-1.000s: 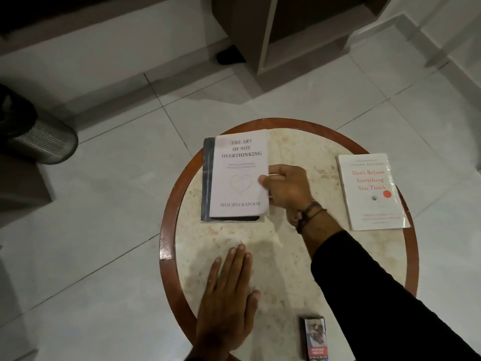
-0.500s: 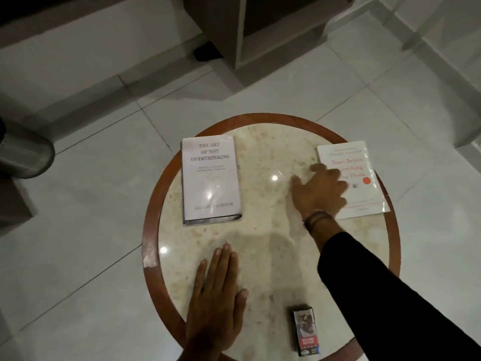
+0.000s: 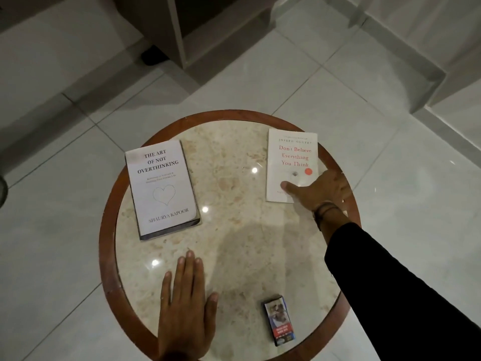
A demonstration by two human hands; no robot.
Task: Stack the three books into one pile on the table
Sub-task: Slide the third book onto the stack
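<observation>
On the round, wood-rimmed marble worktop, a white paperback titled "The Art of Not Overthinking" lies at ten o'clock on a darker book whose edge peeks out beneath. The left hand rests flat at seven o'clock, its grip spread. A small printed carton sits at five. At two o'clock lies the white "Don't Believe Everything You Think" paperback — the right hand pinching its near corner, thumb on the cover.

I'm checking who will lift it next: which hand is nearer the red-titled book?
Right. The right hand lies on the near right corner of the red-titled book; the left hand lies flat on the table, well apart.
</observation>
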